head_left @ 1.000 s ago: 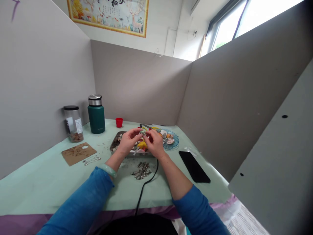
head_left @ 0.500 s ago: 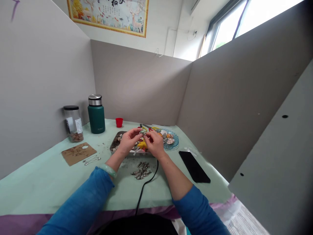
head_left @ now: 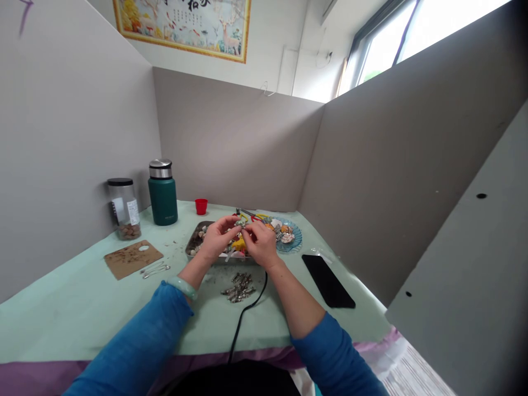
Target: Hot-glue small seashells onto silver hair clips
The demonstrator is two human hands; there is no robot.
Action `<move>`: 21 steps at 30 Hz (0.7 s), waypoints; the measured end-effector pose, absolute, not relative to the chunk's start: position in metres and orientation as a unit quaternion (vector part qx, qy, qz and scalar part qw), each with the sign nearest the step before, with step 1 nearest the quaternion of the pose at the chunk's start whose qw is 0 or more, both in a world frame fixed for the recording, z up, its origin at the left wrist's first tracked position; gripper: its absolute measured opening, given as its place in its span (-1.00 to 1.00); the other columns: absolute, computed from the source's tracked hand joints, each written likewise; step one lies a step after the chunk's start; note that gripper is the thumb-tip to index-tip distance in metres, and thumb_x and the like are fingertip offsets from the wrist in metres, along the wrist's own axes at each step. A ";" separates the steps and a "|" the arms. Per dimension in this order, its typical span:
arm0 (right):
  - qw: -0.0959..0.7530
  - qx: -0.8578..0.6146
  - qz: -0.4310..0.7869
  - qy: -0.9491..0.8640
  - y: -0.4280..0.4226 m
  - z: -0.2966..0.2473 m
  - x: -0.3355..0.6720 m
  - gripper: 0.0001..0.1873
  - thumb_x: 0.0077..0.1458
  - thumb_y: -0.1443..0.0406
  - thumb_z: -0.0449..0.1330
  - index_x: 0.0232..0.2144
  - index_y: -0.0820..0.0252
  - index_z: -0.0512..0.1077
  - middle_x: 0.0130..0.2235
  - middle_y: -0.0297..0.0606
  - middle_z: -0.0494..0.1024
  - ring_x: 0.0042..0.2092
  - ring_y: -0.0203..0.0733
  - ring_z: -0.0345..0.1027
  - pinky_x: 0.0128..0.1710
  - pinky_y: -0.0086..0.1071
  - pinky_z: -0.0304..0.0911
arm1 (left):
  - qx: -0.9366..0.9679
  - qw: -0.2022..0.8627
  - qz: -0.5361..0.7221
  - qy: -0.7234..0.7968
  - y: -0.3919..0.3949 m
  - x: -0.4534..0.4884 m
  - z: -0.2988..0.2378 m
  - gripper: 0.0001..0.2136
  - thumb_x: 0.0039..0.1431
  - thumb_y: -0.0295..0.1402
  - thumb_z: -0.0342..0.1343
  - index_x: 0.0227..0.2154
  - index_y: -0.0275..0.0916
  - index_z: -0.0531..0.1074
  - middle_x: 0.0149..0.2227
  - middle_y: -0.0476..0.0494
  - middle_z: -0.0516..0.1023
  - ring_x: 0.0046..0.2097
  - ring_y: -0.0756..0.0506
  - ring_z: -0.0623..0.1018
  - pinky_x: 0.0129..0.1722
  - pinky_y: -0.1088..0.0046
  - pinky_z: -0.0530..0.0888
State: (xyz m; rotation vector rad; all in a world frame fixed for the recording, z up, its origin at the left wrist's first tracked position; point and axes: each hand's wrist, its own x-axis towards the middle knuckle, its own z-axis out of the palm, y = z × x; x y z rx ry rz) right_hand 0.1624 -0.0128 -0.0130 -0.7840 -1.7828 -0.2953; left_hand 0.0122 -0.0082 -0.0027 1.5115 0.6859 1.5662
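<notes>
Above a metal tray (head_left: 193,240), my left hand (head_left: 218,236) and my right hand (head_left: 260,240) meet fingertip to fingertip. Between them they pinch a small greenish piece (head_left: 241,222), too small to name its kind. Both hands are closed on it, and the fingers partly hide it. Under my hands the tray holds many small mixed pieces, with a yellow one (head_left: 238,245) standing out. Just in front of the tray lies a heap of small silvery metal clips or pin backs (head_left: 239,287).
A blue plate (head_left: 297,242) of small pieces and yellow-and-red-handled pliers (head_left: 251,215) lie behind. Left are a green flask (head_left: 162,198), a lidded jar (head_left: 125,212), brown card (head_left: 132,259), large safety pins (head_left: 155,269) and a red cup (head_left: 201,207). A black cable (head_left: 242,319) and phone (head_left: 328,280) lie nearer.
My fingers have shifted very slightly around the greenish piece. Everything else stays in place.
</notes>
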 end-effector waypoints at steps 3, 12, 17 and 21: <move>0.553 -0.328 -0.124 -0.756 -0.013 -0.012 0.162 -0.84 0.17 0.29 0.09 -0.42 0.20 0.41 -0.41 -0.25 0.46 -0.40 -0.28 0.29 -0.39 -0.40 0.17 | 0.605 0.416 0.622 0.273 -0.010 0.012 -0.001 -0.63 -0.10 -0.23 0.31 -0.22 -0.30 0.48 -0.33 -0.13 0.53 -0.30 -0.06 0.51 -0.33 0.43 0.50; 0.557 -0.320 -0.121 -0.757 -0.013 -0.012 0.163 -0.83 0.18 0.29 0.09 -0.41 0.19 0.42 -0.40 -0.25 0.46 -0.40 -0.28 0.29 -0.39 -0.40 0.18 | 0.599 0.427 0.620 0.272 -0.010 0.012 -0.001 -0.64 -0.12 -0.24 0.32 -0.24 -0.30 0.47 -0.34 -0.11 0.53 -0.32 -0.04 0.50 -0.34 0.45 0.48; 0.556 -0.317 -0.127 -0.758 -0.013 -0.012 0.163 -0.84 0.17 0.29 0.09 -0.42 0.20 0.41 -0.40 -0.25 0.46 -0.40 -0.28 0.28 -0.39 -0.40 0.18 | 0.598 0.430 0.621 0.266 -0.009 0.011 -0.002 -0.64 -0.12 -0.24 0.32 -0.25 -0.30 0.48 -0.36 -0.09 0.51 -0.34 -0.03 0.49 -0.36 0.47 0.47; 0.554 -0.319 -0.127 -0.758 -0.013 -0.013 0.163 -0.84 0.18 0.29 0.09 -0.41 0.19 0.41 -0.39 -0.25 0.47 -0.40 -0.28 0.29 -0.39 -0.40 0.18 | 0.600 0.430 0.621 0.265 -0.008 0.011 -0.003 -0.65 -0.11 -0.24 0.32 -0.25 -0.29 0.47 -0.36 -0.09 0.51 -0.33 -0.03 0.49 -0.35 0.47 0.47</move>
